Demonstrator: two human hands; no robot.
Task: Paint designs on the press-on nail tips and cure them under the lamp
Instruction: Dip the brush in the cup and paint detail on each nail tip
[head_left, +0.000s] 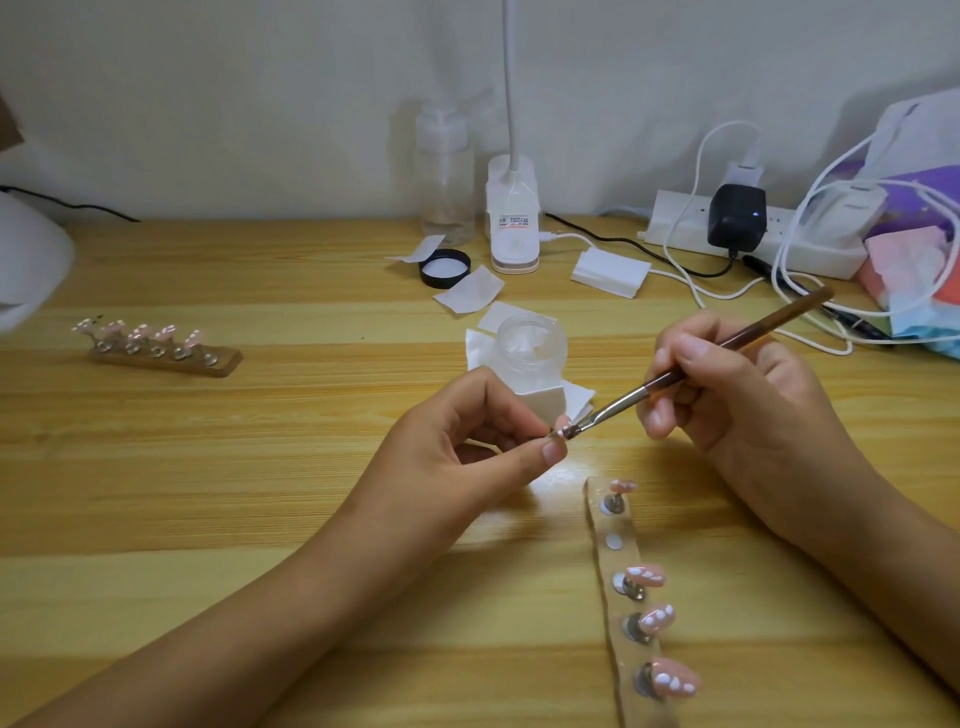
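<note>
Wood-grain desk against a pale wall, w/ clutter at the back: clear pump bottle, white clip lamp, black jar lid, power strip w/ chargers and white cables. Left hand pinches a small nail tip on its stand between thumb and fingers, held just above the desk near centre. Right hand grips a brown-handled brush pen-style, bristle end touching the nail tip. Clear jar sits just behind the hands on white wipes. Near the right forearm, a wooden holder strip carries four pink tips w/ white dots; second magnet spot is bare. Far left, a second holder has five pink tips. White dome-shaped object at left edge, partly cut off.
</note>
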